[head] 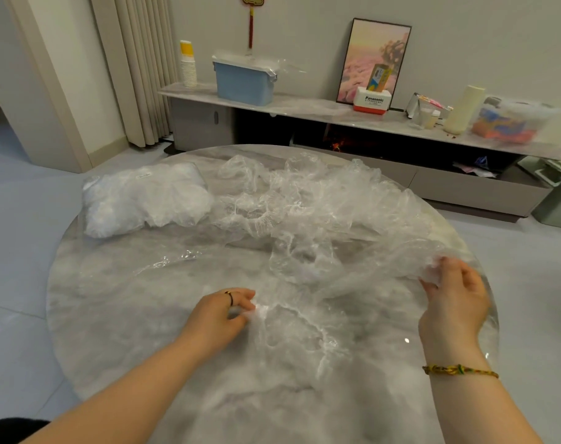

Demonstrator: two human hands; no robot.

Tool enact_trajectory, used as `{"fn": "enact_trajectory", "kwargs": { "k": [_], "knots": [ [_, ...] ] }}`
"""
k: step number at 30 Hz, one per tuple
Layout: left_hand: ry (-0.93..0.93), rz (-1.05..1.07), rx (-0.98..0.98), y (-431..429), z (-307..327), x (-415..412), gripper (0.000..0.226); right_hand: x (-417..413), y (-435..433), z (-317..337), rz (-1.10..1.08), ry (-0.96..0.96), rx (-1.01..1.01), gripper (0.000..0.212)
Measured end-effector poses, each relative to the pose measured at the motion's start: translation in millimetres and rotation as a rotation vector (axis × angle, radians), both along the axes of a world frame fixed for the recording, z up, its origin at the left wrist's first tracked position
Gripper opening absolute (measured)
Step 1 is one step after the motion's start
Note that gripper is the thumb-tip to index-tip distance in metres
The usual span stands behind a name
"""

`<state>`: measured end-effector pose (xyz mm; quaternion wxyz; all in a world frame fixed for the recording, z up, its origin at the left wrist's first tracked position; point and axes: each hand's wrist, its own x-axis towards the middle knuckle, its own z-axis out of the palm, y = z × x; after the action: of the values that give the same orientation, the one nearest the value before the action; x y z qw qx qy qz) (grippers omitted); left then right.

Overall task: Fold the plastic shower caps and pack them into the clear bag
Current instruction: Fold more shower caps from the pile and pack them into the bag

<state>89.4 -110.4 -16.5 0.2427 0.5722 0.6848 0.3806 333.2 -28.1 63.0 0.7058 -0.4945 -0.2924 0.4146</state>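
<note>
Head view: on the table (112,315), left hand (221,310) pinches a shower cap (304,318) at six o'clock, right hand (452,296) pinches it at four; clear bag (144,197) at ten.

You have two hands over one round worktop (112,299): a left hand (218,315) and a right hand (455,296). Together they hold one cap (304,315). There is one stuffed bag (144,197). The loose caps (304,200) overlap too much to count. The shelf (304,105) carries one blue box (243,84), one cup stack (188,67) and one framed picture (373,59).
</note>
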Motion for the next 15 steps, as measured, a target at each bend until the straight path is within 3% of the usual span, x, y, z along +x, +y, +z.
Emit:
{"fn": "enact_trajectory", "kwargs": {
  "k": [2, 4, 7, 10, 12, 15],
  "knots": [
    [0.129, -0.027, 0.063, 24.2, 1.0, 6.3, 0.019, 2.8, -4.9, 0.9, -0.013, -0.028, 0.037, 0.026],
    [0.245, -0.049, 0.113, 45.7, 4.3, 5.7, 0.023, 5.3, -7.6, 0.3, -0.011, -0.053, 0.065, 0.026],
    [0.388, -0.049, 0.053, 63.8, 6.9, -11.1, 0.029, 8.6, -8.8, -2.9, 0.003, -0.126, 0.089, 0.024],
    [0.522, -0.036, -0.026, 58.7, 5.2, -32.6, 0.028, 15.2, -5.1, -10.7, 0.045, -0.334, 0.188, 0.033],
    [0.579, -0.020, -0.066, 49.2, -0.7, -47.4, 0.022, 19.0, -4.9, -15.9, 0.107, -0.652, 0.295, 0.035],
    [0.669, -0.068, -0.009, 29.9, -1.8, -65.0, 0.005, 21.9, -5.9, -27.2, 0.270, -1.417, 0.454, 0.015]
  ]
}}
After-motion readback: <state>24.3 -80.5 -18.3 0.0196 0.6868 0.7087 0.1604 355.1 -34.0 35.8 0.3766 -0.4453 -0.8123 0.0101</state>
